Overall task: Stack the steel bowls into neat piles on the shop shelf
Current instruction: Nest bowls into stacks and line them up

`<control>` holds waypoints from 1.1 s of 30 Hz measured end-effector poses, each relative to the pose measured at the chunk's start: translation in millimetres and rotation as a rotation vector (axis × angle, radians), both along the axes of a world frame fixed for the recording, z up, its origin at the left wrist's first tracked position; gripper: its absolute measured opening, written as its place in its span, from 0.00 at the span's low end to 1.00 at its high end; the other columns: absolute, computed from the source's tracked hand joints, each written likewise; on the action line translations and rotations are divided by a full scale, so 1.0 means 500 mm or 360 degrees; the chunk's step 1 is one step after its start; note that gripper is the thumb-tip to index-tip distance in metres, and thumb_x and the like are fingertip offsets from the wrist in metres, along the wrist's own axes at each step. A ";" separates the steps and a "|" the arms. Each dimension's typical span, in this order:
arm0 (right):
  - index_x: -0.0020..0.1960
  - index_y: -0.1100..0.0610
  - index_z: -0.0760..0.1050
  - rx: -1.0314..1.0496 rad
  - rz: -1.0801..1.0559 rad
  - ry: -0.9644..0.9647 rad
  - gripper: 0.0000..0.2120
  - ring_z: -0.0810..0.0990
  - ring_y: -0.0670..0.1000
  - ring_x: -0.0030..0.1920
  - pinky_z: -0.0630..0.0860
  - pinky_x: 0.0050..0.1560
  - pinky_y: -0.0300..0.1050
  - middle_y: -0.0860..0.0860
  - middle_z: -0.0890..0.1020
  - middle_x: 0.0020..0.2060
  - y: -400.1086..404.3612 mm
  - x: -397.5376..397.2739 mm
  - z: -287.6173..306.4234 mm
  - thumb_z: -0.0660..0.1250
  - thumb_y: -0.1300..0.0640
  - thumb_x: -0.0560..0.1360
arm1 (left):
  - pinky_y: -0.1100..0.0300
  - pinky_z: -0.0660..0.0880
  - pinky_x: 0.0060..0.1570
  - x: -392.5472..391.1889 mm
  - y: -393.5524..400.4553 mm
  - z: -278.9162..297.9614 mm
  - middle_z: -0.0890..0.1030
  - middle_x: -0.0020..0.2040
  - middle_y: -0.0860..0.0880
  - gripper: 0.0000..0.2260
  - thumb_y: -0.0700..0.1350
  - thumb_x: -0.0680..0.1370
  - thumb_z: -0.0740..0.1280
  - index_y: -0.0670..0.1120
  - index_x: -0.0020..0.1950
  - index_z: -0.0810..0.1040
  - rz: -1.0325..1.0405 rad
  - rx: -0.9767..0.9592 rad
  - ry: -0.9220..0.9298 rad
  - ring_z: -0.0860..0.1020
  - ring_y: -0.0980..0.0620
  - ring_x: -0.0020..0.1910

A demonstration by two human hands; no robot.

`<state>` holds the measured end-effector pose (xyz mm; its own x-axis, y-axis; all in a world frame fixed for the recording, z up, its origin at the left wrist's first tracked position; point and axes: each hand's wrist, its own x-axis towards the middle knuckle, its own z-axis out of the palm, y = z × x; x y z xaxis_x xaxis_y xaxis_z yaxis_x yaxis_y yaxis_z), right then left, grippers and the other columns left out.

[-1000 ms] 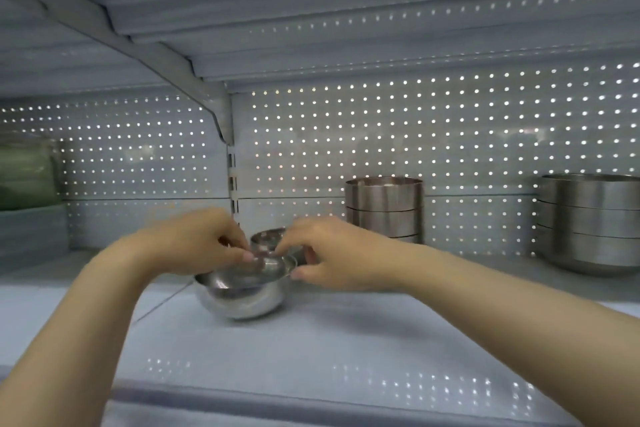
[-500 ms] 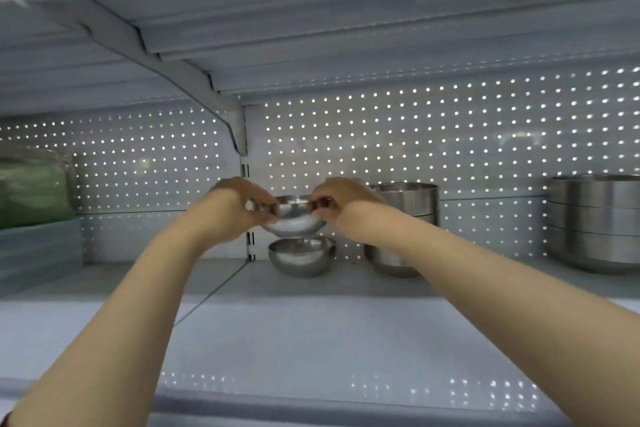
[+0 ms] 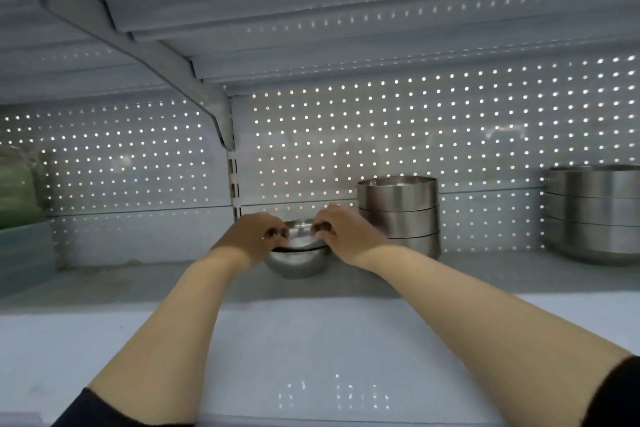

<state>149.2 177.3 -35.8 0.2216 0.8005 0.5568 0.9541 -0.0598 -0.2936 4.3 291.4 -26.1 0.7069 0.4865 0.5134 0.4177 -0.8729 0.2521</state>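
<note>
- The left hand [image 3: 254, 236] grips the left rim of a small steel bowl [image 3: 300, 236], its fingers [image 3: 273, 231] curled over the edge.
- The right hand [image 3: 343, 234] grips the right rim of the same bowl, fingers curled round it in a pinch.
- That small steel bowl sits nested in a second small bowl [image 3: 294, 262], which stands on the shelf [image 3: 311, 340] near the back, just in front of the perforated back panel [image 3: 381, 135].
- Whether the upper bowl is fully seated in the lower one cannot be told; its rim shows just above the lower bowl's rim.
- Just beside the right hand, to its right, stands a pile of three medium steel bowls [image 3: 398, 215], straight-sided and neatly nested.
- Well apart, at the right edge, stands a pile of three larger steel bowls [image 3: 595, 211], partly cut off by the frame.
- At the far left edge there are blurred green goods [image 3: 15, 184] above a pale container [image 3: 24, 250].
- A shelf bracket [image 3: 207, 100] slants down from the upper shelf [image 3: 346, 10] to the upright behind the hands.
- Dark sleeves [image 3: 616, 392] show at the bottom corners.
</note>
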 end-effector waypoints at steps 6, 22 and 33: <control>0.52 0.57 0.75 0.0007 -0.0016 0.0009 0.07 0.72 0.54 0.47 0.67 0.48 0.45 0.49 0.70 0.45 0.016 0.008 -0.019 0.59 0.61 0.78 | 0.66 0.63 0.36 -0.002 -0.003 -0.003 0.73 0.44 0.51 0.07 0.44 0.77 0.65 0.46 0.52 0.79 0.0021 0.0037 0.0065 0.70 0.53 0.44; 0.60 0.53 0.73 0.0016 -0.0068 -0.0019 0.13 0.74 0.55 0.53 0.68 0.48 0.43 0.51 0.73 0.56 0.001 -0.001 -0.026 0.63 0.57 0.76 | 0.60 0.68 0.47 0.002 -0.018 -0.003 0.77 0.50 0.48 0.08 0.46 0.74 0.70 0.47 0.51 0.82 0.0053 0.0009 -0.0036 0.75 0.49 0.48; 0.50 0.56 0.79 -0.0285 -0.0123 -0.0218 0.09 0.78 0.53 0.47 0.75 0.46 0.43 0.51 0.82 0.47 -0.273 0.012 0.023 0.65 0.52 0.74 | 0.61 0.72 0.42 0.058 -0.241 0.047 0.78 0.43 0.54 0.02 0.52 0.73 0.68 0.55 0.42 0.78 -0.0031 0.0465 0.0317 0.75 0.51 0.44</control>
<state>155.0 40.9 -24.3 0.2185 0.8728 0.4364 0.9747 -0.1740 -0.1400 33.3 170.7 -2.8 0.8148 0.3248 0.4802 0.4159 -0.9045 -0.0939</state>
